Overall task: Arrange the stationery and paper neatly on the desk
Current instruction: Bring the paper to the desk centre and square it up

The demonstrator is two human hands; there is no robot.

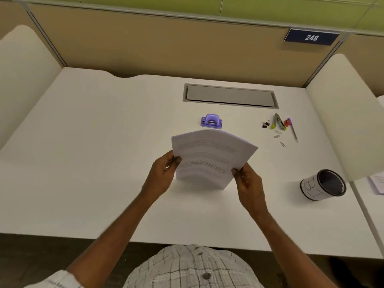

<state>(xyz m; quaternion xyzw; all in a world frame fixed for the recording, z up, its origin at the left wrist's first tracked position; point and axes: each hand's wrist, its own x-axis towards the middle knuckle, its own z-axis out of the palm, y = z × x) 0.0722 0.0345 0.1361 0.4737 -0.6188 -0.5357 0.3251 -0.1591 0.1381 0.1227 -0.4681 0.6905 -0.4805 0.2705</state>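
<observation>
1. Both hands are clamped on the paper stack [209, 156] at frame centre. The left hand [164, 175] pinches its left edge and the right hand [247, 183] pinches its lower right edge.
2. The stack stands upright and bowed, and its bottom edge looks to be resting on the desk [93, 142]. This reads as squaring the sheets, a step in progress and not yet done.
3. The purple hole punch [211, 121] sits just above the stack in the frame, apart from it.
4. Loose stationery lies at right of centre: black binder clips [265, 124], a stapler [278, 121], a pen [293, 130], and paper clips [278, 135] scattered below them. None of it is sorted.
5. The mesh pen cup [323, 185] at lower right looks tilted or lying over, with its opening toward the camera. I cannot tell its contents, but it looks empty.
6. More paper [377, 181] is at the far right edge, on the neighbouring surface, and its relevance is unclear.
7. Judgement: the task is at an early stage. Still to do are laying the paper flat, righting the cup and gathering the small items.
</observation>
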